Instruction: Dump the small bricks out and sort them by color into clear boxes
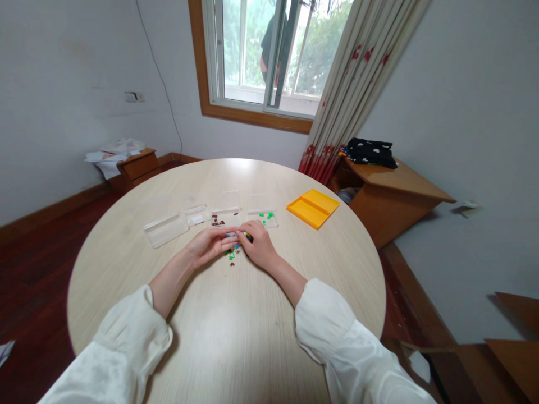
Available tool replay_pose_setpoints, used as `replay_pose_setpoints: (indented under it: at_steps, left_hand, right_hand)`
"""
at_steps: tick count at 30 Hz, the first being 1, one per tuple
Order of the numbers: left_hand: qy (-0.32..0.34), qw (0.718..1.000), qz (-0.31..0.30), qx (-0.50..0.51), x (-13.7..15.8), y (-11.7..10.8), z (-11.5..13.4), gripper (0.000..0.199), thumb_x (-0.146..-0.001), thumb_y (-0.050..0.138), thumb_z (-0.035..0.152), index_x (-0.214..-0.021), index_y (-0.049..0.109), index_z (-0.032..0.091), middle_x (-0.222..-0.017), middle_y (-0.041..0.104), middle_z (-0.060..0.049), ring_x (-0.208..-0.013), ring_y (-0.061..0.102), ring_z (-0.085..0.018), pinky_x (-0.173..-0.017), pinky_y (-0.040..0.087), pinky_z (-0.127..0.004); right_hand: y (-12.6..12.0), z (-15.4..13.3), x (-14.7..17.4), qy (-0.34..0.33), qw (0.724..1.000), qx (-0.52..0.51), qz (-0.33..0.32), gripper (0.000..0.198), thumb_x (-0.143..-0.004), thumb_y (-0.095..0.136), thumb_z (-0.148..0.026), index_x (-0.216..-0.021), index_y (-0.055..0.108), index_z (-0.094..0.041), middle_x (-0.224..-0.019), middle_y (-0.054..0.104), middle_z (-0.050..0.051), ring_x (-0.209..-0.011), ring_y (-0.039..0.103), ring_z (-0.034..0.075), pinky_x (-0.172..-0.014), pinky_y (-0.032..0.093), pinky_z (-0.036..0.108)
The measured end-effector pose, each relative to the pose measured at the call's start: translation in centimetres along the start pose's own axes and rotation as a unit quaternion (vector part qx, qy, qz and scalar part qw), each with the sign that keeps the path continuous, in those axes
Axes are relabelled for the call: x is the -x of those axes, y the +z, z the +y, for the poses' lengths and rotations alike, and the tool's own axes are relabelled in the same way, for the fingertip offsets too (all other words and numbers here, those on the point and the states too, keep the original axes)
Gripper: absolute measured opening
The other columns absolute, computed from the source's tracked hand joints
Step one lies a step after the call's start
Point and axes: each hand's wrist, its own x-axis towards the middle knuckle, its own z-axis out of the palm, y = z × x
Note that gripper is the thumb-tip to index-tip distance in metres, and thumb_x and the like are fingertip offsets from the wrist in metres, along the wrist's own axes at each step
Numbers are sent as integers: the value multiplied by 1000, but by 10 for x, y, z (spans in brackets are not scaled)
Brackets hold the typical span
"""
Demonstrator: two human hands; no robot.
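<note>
My left hand [208, 245] is turned palm up over the table, its fingers stretched toward the right. Small blue pieces [229, 235] lie on those fingers. Against its fingertips rests my right hand [259, 244], with curled fingers and the thumb close to the blue pieces; what it pinches is hidden. Beneath the hands is a loose pile of tiny green, blue and brown pieces [231, 256], partly covered. Just beyond, one clear box [226, 210] contains brown pieces [218, 221]. Another clear box [275, 219], behind my right hand, contains green pieces [265, 216].
Two more clear boxes stand to the left, a larger one [166, 231] and a smaller one [196, 215] with something white inside. An open yellow case [313, 209] lies at the right on the round table [236, 336]. Beyond the window [252, 56] a person is partly visible.
</note>
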Motion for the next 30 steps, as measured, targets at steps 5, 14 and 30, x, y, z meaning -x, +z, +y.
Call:
replay_pose_setpoints:
  at_steps: [5,14,30]
  left_hand:
    - [-10,999,6,30,0,1,0,21,-82,47,5,-80,68,2,-88,71,-20,-79,70,-21,-85,56,-32]
    - [23,998,51,-31,-4,-7,0,22,-77,48,-8,-87,65,1,-78,71,-16,-71,70,-16,-69,58,-21]
    - [49,996,70,2,-4,-6,4,21,-84,59,13,-64,53,10,-42,38,7,-33,30,-1,-36,29,-11]
  right_hand:
    - [0,-2,0,-18,1000,-10,4,15,-88,52,-18,-87,67,-19,-84,64,6,-86,54,19,-81,44,33]
    - [-11,1,-3,-15,999,-46,8,11,-79,52,-14,-73,59,-19,-71,59,2,-74,53,16,-73,44,30]
    - [-50,-8,2,212,927,-216,-221,9,-72,65,-22,-72,65,-13,-51,42,-8,-48,37,5,-49,30,20]
